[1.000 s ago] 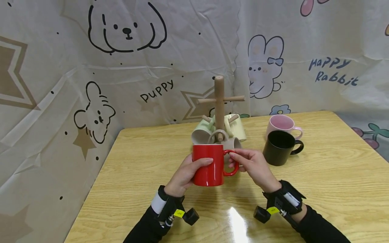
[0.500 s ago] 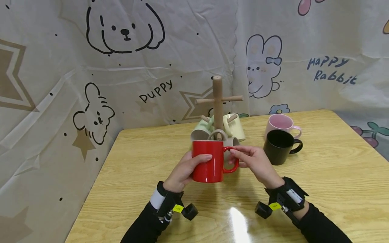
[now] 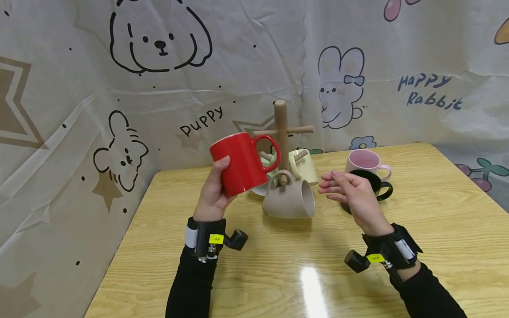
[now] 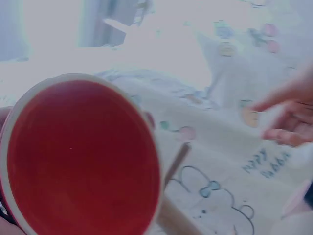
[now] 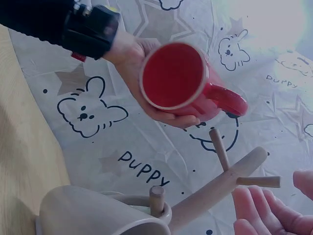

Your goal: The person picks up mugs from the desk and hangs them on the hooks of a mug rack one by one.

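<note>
My left hand (image 3: 212, 194) grips a red mug (image 3: 243, 165) round its body, raised and tilted, its handle toward the wooden mug stand (image 3: 280, 115). In the right wrist view the red mug (image 5: 173, 76) shows its inside, with the fingers wrapped round its side. My right hand (image 3: 355, 196) holds nothing, its fingers apart from the red mug and in front of a black mug (image 3: 386, 191). On the stand's lower pegs hang a beige mug (image 3: 288, 201), a pale yellow mug (image 3: 305, 168) and a green mug, mostly hidden behind the red one.
A pink mug (image 3: 362, 160) stands behind the black one at the table's right. The stand's two upper pegs (image 3: 301, 129) carry no mug. A printed cloth (image 3: 254, 79) hangs behind the wooden table (image 3: 159, 265).
My left hand has raised the red mug up and to the left and tilted it. My right hand has let go of its handle and moved right. The beige mug now shows fully.
</note>
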### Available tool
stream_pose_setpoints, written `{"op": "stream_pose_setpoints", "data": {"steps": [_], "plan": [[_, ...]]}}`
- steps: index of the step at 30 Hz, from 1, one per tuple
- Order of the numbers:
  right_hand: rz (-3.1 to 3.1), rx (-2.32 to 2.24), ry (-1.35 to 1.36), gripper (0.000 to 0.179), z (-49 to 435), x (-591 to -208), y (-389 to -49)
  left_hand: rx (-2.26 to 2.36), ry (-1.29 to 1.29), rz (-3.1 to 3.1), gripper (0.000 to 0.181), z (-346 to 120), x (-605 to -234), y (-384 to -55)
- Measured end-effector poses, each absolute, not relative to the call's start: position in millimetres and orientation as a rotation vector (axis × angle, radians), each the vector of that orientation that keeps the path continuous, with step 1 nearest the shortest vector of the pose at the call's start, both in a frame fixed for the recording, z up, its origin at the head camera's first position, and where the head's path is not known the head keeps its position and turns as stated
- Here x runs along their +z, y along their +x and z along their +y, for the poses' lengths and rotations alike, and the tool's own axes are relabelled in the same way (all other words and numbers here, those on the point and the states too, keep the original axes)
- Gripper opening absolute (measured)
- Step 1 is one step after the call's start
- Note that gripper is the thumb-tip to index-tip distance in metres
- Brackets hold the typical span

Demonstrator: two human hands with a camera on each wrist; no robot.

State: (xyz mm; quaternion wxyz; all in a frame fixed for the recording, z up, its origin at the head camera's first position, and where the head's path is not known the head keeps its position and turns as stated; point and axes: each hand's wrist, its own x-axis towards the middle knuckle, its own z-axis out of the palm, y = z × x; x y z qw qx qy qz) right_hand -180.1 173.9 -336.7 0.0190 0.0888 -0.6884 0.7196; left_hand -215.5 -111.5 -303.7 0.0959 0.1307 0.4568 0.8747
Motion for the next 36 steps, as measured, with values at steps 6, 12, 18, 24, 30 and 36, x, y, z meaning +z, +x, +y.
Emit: {"op": "stream_pose_setpoints", "data": {"steps": [6,12,18,24,30,36], "plan": [[-2.204,2.212,0.238,0.035,171,-338,-181,2.715,0.421,0.994,0.077,-115,-299,-238],[-2.247,2.203,0.229,0.044,169,-339,-180,2.688,0.410,0.881,0.077,-114,-304,-252],[-2.252,2.195,0.228,0.042,168,-340,-180,2.675,0.361,0.926,0.078,-113,-311,-256],[-2.245,2.197,0.247,0.042,168,-340,-181,2.681,0.313,0.964,0.081,-112,-313,-258],[-2.266,2.180,0.232,0.045,167,-341,-182,2.671,0.289,0.974,0.083,-110,-314,-259],[-2.271,2.182,0.220,0.045,166,-342,-182,2.662,0.262,0.974,0.083,-108,-316,-258]]}}
